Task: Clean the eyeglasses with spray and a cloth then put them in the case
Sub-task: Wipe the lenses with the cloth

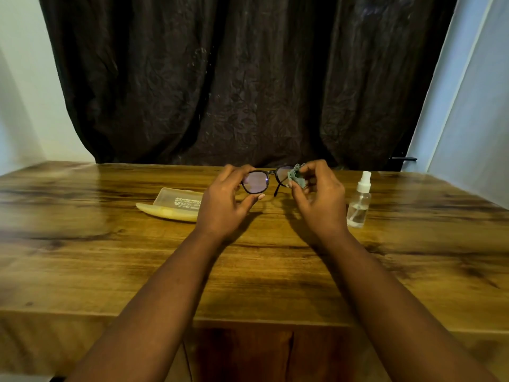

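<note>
Above the table (110, 257), left hand (220, 208) fingers pinch eyeglasses (257, 182) — right hand (319, 199) fingers pinch cloth (296, 176).

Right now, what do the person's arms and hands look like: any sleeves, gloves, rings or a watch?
Both forearms are bare as far as the frame shows: no sleeve in sight. The left hand and right hand wear no gloves. No ring, watch or bracelet shows on the visible fingers or wrists. The nails look short and pale; a thumbnail shows on the left hand.
</note>
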